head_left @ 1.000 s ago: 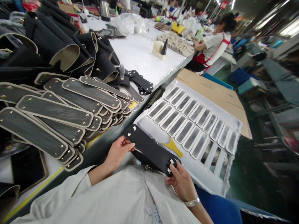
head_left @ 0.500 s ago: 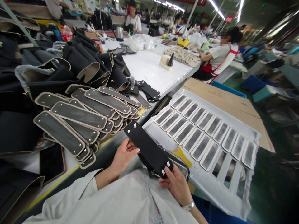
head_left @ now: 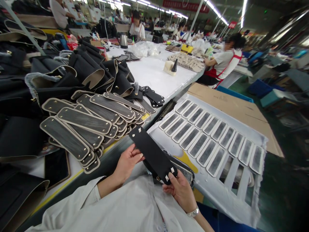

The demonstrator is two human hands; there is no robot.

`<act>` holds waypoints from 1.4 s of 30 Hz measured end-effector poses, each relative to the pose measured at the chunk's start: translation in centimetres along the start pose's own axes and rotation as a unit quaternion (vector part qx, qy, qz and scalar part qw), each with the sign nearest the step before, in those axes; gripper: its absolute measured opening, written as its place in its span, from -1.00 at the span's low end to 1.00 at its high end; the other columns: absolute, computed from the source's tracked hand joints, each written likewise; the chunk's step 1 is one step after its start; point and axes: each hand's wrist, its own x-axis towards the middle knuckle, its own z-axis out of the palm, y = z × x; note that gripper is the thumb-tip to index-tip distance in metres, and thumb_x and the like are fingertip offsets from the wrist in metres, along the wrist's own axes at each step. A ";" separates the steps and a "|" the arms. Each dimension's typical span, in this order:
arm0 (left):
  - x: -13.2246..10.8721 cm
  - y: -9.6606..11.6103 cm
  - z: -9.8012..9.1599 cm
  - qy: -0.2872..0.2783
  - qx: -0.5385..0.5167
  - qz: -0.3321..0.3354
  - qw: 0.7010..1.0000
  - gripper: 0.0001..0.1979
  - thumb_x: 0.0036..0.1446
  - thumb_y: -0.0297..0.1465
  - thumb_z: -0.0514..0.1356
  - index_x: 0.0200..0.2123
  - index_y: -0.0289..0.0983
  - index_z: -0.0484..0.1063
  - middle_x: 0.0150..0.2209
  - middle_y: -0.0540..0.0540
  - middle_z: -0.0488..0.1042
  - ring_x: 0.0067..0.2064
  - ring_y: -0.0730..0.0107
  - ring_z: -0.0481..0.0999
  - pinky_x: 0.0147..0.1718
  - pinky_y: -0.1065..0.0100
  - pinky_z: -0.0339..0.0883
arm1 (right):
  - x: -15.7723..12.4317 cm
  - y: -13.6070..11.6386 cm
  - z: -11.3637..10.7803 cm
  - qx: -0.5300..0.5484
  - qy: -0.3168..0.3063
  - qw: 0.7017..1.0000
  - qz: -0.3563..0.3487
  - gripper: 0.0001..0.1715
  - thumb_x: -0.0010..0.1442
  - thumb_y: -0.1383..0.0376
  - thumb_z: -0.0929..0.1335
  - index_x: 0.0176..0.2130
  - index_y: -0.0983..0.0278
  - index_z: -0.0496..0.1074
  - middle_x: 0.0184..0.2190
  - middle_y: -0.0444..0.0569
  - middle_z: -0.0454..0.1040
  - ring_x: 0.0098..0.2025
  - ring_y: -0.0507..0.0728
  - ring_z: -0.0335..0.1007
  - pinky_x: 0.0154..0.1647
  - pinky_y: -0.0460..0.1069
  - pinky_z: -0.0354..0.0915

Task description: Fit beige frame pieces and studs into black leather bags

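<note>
A long black strap piece (head_left: 153, 154) with rounded ends lies slantwise across my lap, bearing small white tabs near both ends. My right hand (head_left: 180, 190) pinches its near end, thumb on top beside the tabs. My left hand (head_left: 127, 162) grips its left edge near the far end, thumb and fingers closed on it. Partly hidden under the strap is another dark item with a light edge (head_left: 187, 174). Left of my hands, a heap of grey strap pieces (head_left: 84, 120) with beige borders and metal studs lies on the table.
Grey-and-white panels (head_left: 213, 125) stand in rows on a white sheet at right, beside a cardboard sheet (head_left: 229, 106). Black bag bodies (head_left: 84, 67) pile up at back left. A phone-like dark slab (head_left: 56, 167) lies near left. A co-worker (head_left: 222, 61) sits at far right.
The view has tilted and shifted slightly. Both hands keep hold of the black strap piece in nearly the same position.
</note>
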 end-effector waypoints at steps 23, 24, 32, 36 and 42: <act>-0.8 0.2 0.7 0.043 -0.023 0.019 0.999 -0.61 -0.03 -0.34 0.32 -0.10 -0.27 0.40 -0.30 -0.04 0.52 -0.30 0.42 0.52 -0.25 0.38 0.44 | -0.3 0.2 -0.1 -0.011 -0.021 1.000 0.001 -0.38 -0.11 -0.06 0.46 -0.22 0.18 0.18 -0.45 -0.16 0.46 -0.51 0.10 0.47 -0.48 0.00 0.42; -0.8 0.2 0.6 0.052 -0.007 0.023 0.998 -0.60 -0.06 -0.35 0.34 -0.11 -0.27 0.40 -0.34 -0.01 0.50 -0.32 0.44 0.51 -0.26 0.39 0.44 | -0.4 0.2 -0.1 -0.019 -0.019 1.000 0.001 -0.36 -0.12 -0.06 0.47 -0.21 0.19 0.17 -0.46 -0.16 0.46 -0.52 0.10 0.47 -0.48 0.00 0.42; -0.6 0.3 0.3 0.098 0.055 0.023 0.993 -0.67 -0.05 -0.29 0.33 -0.21 -0.31 0.43 -0.49 0.05 0.40 -0.45 0.53 0.43 -0.39 0.45 0.45 | -0.8 0.2 0.1 -0.033 -0.024 0.999 0.011 -0.29 -0.20 -0.09 0.49 -0.22 0.20 0.18 -0.51 -0.20 0.44 -0.52 0.12 0.48 -0.53 -0.03 0.42; -0.8 0.4 0.4 0.101 0.055 0.022 0.993 -0.64 -0.06 -0.25 0.34 -0.22 -0.32 0.43 -0.49 0.02 0.42 -0.44 0.51 0.44 -0.42 0.45 0.46 | -0.6 0.6 -0.2 -0.020 -0.033 0.999 0.025 -0.28 -0.22 -0.07 0.51 -0.22 0.21 0.18 -0.52 -0.22 0.42 -0.54 0.10 0.47 -0.56 -0.06 0.41; -0.8 0.9 0.9 0.065 0.029 0.032 0.997 -0.61 -0.07 -0.24 0.35 -0.20 -0.32 0.40 -0.47 0.00 0.46 -0.45 0.47 0.49 -0.43 0.44 0.45 | 0.2 1.1 -0.6 0.046 -0.113 0.990 0.075 -0.38 -0.16 -0.05 0.50 -0.33 0.22 0.17 -0.59 -0.25 0.37 -0.70 -0.08 0.27 -0.72 -0.19 0.22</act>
